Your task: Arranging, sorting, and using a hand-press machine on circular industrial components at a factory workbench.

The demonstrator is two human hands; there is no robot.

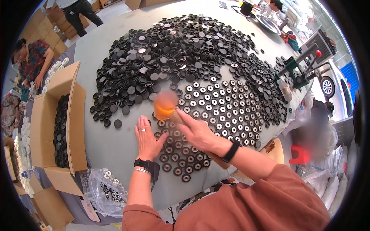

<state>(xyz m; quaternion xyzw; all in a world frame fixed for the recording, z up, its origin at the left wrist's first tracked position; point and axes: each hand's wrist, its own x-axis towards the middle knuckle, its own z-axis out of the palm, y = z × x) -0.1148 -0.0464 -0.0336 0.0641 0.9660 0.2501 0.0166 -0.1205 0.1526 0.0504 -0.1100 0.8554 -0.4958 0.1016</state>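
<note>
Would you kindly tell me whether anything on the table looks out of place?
Nothing seems seriously odd; a small round black disc lies slightly apart at the left front of the loose heap of black discs.

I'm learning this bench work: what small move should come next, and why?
Probably ease the left hand slightly away from the orange-headed mallet: the right hand holds it by the handle, and its head appears close to the left hand in this view.

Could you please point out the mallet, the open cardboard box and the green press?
Mallet (pixel 165 110): head view, on its blurred orange striking end.
Open cardboard box (pixel 78 127): head view, on its right side.
Green press (pixel 299 80): head view, on its green body.
</note>
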